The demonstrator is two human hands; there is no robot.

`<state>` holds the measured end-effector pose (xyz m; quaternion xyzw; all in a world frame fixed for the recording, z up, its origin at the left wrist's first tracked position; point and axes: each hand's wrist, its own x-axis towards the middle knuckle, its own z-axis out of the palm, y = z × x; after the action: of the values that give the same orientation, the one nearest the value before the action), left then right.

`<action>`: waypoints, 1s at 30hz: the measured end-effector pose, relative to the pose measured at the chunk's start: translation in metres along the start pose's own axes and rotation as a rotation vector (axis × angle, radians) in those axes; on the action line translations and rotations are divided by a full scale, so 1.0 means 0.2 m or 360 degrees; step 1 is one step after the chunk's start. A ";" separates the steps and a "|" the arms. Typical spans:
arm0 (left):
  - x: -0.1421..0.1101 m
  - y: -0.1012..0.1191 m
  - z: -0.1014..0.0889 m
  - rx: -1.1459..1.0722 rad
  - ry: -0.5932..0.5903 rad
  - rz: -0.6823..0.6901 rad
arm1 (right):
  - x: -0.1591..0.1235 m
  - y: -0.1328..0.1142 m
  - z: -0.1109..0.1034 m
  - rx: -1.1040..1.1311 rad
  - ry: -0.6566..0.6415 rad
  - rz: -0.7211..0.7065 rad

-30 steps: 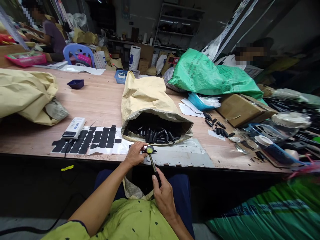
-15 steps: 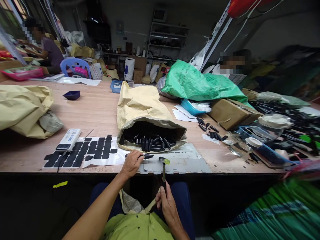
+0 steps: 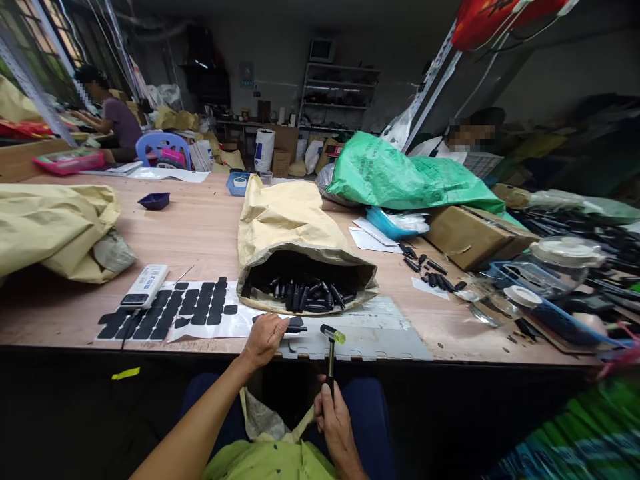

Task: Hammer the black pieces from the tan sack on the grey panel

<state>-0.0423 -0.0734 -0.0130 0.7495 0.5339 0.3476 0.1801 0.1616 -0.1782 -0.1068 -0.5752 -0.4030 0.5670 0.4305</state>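
My right hand (image 3: 334,417) is closed round the dark handle of a small mallet (image 3: 331,350). Its head, with a yellow-green face on one end, is raised just above the table's front edge. My left hand (image 3: 267,337) is closed on a slim black part (image 3: 297,329) whose end pokes out to the right over a grey metal plate (image 3: 357,331); my fingers hide the rest. Right behind, a cream woven sack (image 3: 290,207) lies with its mouth towards me, and several black handle-like pieces (image 3: 303,295) show inside it.
At left, a white boxy device (image 3: 145,285) rests by black sticker pads (image 3: 203,303). Another cream sack (image 3: 55,230) lies beyond. A cardboard box (image 3: 470,233), a green sack (image 3: 400,177) and blue baskets (image 3: 555,317) crowd the right. Two people sit farther back.
The whole view has shifted slightly, so things sit a little lower and mostly farther right. Both hands keep their holds; the black part now lies more level.
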 end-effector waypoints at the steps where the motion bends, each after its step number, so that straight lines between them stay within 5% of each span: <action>1: 0.00 0.00 0.00 0.0005 -0.0007 0.0014 | 0.00 0.00 0.00 -0.0003 0.0000 0.0004; 9: -0.01 0.06 -0.05 -0.0112 -0.0103 0.0035 | -0.01 0.00 0.00 -0.0036 -0.0013 -0.0005; 14: -0.13 0.13 -0.09 -0.0210 -0.0190 0.0151 | -0.01 0.02 -0.01 -0.0120 0.0011 -0.0036; 23: -0.42 0.15 0.05 0.0373 -0.0097 0.0406 | -0.01 0.01 -0.01 -0.0177 0.0080 -0.0102; 28: -0.37 0.16 0.01 0.0301 -0.0135 0.0324 | -0.01 -0.01 0.00 -0.0157 0.0067 -0.0086; 30: -0.28 0.13 -0.04 0.0279 0.0012 0.0192 | -0.01 -0.01 0.00 -0.0128 0.0061 -0.0089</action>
<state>-0.0412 -0.1365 -0.0093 0.7919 0.5168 0.3124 0.0906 0.1617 -0.1801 -0.1035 -0.5911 -0.4331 0.5270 0.4304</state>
